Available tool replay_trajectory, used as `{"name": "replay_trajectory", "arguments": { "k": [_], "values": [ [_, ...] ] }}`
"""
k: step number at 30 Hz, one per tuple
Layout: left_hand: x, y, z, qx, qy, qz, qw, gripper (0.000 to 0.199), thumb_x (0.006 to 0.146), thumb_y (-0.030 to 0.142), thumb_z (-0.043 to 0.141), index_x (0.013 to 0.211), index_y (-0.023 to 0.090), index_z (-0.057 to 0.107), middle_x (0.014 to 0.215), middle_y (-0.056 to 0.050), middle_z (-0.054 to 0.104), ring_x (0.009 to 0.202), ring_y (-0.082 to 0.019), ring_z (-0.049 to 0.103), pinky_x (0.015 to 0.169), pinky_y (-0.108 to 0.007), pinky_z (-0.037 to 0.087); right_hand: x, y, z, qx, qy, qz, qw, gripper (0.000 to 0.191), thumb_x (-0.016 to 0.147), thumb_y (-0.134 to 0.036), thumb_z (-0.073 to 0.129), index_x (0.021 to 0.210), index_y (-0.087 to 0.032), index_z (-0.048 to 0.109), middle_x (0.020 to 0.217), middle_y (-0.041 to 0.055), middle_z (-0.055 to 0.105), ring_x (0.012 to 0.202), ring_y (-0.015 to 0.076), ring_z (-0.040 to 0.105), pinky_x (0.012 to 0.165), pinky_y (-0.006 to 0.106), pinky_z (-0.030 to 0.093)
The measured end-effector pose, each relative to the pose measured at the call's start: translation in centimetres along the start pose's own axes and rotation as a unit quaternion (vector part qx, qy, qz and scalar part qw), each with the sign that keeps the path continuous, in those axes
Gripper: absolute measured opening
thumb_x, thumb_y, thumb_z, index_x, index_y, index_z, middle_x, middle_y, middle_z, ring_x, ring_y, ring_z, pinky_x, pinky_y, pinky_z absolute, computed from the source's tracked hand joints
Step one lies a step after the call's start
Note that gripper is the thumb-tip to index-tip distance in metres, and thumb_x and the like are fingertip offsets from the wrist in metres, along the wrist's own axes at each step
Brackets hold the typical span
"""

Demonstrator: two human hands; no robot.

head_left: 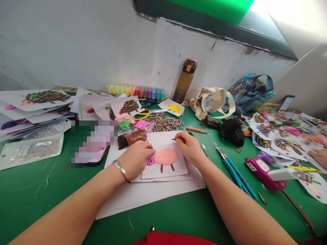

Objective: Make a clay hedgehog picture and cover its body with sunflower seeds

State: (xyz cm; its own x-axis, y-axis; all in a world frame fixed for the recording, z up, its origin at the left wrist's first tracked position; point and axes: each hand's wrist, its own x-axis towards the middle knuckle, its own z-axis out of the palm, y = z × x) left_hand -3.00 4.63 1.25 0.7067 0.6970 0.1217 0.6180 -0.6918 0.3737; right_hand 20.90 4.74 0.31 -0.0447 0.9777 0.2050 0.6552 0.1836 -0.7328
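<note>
A sheet of white paper [182, 167] lies in front of me with a clay animal on it: a flat pink body [167, 156], a purple head [150, 161] with a dark eye, and two brown legs. My left hand [136, 157] is closed, its fingertips at the paper beside the purple head; whether anything is between them is hidden. At the paper's upper right, my right hand [188, 148] pinches a small dark sunflower seed [173, 139] above the body. A brown clay packet [136, 136] sits just behind my left hand.
Behind the paper is a heap of striped sunflower seeds [163, 122]. Blue cutters [236, 173] and a magenta glue gun-like device [264, 173] lie at right. A bottle [185, 81] stands by the wall. Finished pictures [38, 102] are stacked left; another person's hand [319, 156] shows far right.
</note>
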Motion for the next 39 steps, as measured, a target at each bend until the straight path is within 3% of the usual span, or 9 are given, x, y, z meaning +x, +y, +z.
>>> {"name": "replay_trajectory", "arguments": {
  "k": [6,9,12,16,19,22,26,32,39],
  "values": [
    [0.2,0.1,-0.3,0.010,-0.031,-0.003,0.999,0.030,0.087,0.010,0.043,0.098,0.017,0.070,0.100,-0.010,0.065,0.096,-0.023,0.056,0.089,-0.039,0.045,-0.8,-1.9,-0.1,0.018,0.051,-0.049,0.997,0.022,0.088,-0.021,0.045,0.102,-0.022,0.063,0.086,0.0021,0.068,0.081,0.0169,0.061,0.074,0.029,0.044],
    [0.2,0.2,-0.5,0.007,-0.028,-0.005,1.000,0.029,0.089,0.013,0.043,0.097,0.017,0.070,0.098,-0.009,0.066,0.096,-0.022,0.056,0.089,-0.038,0.044,-1.4,-3.3,0.1,0.011,0.057,-0.113,0.992,0.022,0.090,-0.020,0.045,0.097,-0.021,0.065,0.096,0.0043,0.070,0.091,0.0181,0.062,0.082,0.030,0.045],
    [0.2,0.3,-0.5,0.001,-0.026,-0.009,1.000,0.030,0.091,0.015,0.041,0.096,0.017,0.070,0.094,-0.009,0.066,0.093,-0.022,0.057,0.088,-0.037,0.045,-1.9,-4.2,0.7,-0.001,0.019,-0.146,0.989,0.020,0.090,-0.020,0.048,0.099,-0.022,0.066,0.098,0.0044,0.070,0.093,0.0184,0.062,0.083,0.030,0.045],
    [0.3,0.2,-0.6,0.000,-0.036,-0.011,0.999,0.027,0.090,0.015,0.043,0.093,0.017,0.070,0.092,-0.008,0.066,0.091,-0.021,0.057,0.087,-0.036,0.044,-2.1,-4.5,1.8,-0.018,-0.087,-0.114,0.990,0.017,0.090,-0.021,0.050,0.092,-0.024,0.066,0.087,0.0005,0.071,0.080,0.0155,0.062,0.072,0.026,0.043],
    [0.2,0.1,-0.5,-0.004,-0.031,-0.004,1.000,0.026,0.090,0.015,0.044,0.095,0.018,0.070,0.093,-0.008,0.067,0.091,-0.021,0.058,0.087,-0.035,0.044,-2.0,-4.4,2.2,-0.031,-0.127,-0.115,0.985,0.020,0.091,-0.018,0.048,0.083,-0.024,0.066,0.078,-0.0016,0.068,0.072,0.0137,0.058,0.066,0.025,0.040],
    [0.1,0.0,-0.6,-0.010,-0.025,0.002,1.000,0.027,0.091,0.014,0.043,0.096,0.018,0.070,0.092,-0.007,0.067,0.091,-0.020,0.058,0.087,-0.034,0.044,-2.0,-4.3,2.4,-0.050,-0.137,-0.142,0.979,0.021,0.091,-0.018,0.050,0.078,-0.022,0.066,0.073,-0.0009,0.063,0.072,0.0143,0.055,0.067,0.025,0.038],
    [0.2,0.0,-0.8,-0.021,-0.030,0.011,0.999,0.029,0.092,0.015,0.041,0.096,0.019,0.069,0.089,-0.006,0.067,0.087,-0.018,0.058,0.084,-0.032,0.044,-1.9,-4.0,2.9,-0.053,-0.121,-0.185,0.974,0.018,0.090,-0.015,0.054,0.083,-0.022,0.068,0.080,0.0016,0.065,0.082,0.0163,0.054,0.077,0.028,0.039],
    [0.4,0.2,-1.2,-0.022,-0.042,0.006,0.999,0.028,0.092,0.016,0.042,0.078,0.017,0.067,0.086,-0.005,0.067,0.083,-0.018,0.058,0.080,-0.031,0.045,-1.9,-3.3,3.1,-0.081,-0.125,-0.189,0.971,0.019,0.090,-0.014,0.055,0.078,-0.021,0.068,0.083,0.0026,0.064,0.083,0.0172,0.053,0.079,0.031,0.037],
    [-0.1,0.2,-1.8,-0.050,-0.034,-0.008,0.998,0.028,0.092,0.017,0.042,0.097,0.020,0.069,0.097,-0.003,0.071,0.092,-0.017,0.061,0.085,-0.029,0.046,-1.9,-3.4,3.1,-0.089,-0.131,-0.178,0.971,0.017,0.089,-0.016,0.056,0.078,-0.021,0.068,0.082,0.0023,0.064,0.084,0.0180,0.052,0.078,0.032,0.035]
  ]
}}
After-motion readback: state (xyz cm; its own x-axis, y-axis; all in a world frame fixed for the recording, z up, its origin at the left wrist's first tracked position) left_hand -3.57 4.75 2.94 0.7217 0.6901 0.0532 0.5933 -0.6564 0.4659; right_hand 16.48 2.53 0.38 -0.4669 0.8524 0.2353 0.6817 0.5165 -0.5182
